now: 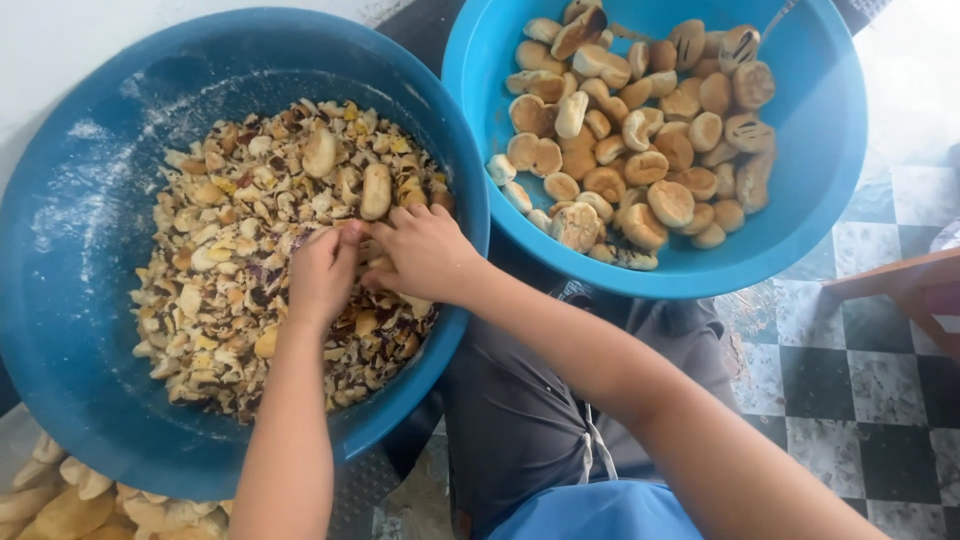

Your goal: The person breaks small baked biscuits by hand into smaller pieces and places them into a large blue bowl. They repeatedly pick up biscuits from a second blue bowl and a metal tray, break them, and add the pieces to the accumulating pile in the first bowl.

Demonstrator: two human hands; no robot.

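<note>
Both forearms reach up from 6 o'clock into the big blue basin [70, 300] w/ torn bread bits [230, 300]. Left hand [322, 272] & right hand [425, 250] sit side by side, touching, fingers curled, pinching one bread piece [372, 262] between them near the pile's 3 o'clock edge. Whole roll [376, 190] lies just beyond, at 12. Second blue basin [810, 200] of whole rolls [640, 130] sits at 2 o'clock. Checkered floor [850, 380] at 4.

1 head-worn view, looking steeply down, close over 2 blue basins [70, 300], lap and checkered floor [850, 380]
</note>
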